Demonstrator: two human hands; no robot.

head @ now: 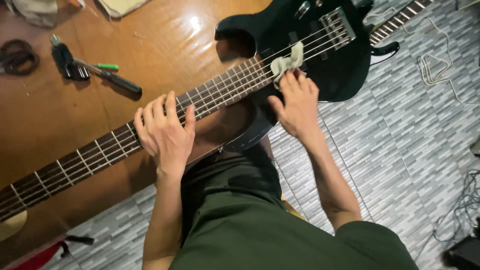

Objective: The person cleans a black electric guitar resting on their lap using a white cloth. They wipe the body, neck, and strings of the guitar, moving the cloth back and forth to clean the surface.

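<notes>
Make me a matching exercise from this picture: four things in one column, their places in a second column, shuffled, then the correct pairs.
Things:
1. left hand
2. right hand
3. screwdriver
4. white cord

Places:
A. lying on the grey tiled floor
B. resting on the fretboard of the bass guitar
C. lying on the wooden table, above the neck
D. pressing a pale cloth on the strings, where the neck meets the dark body

Pairs: 1-B, 2-D, 3-C, 4-A
</notes>
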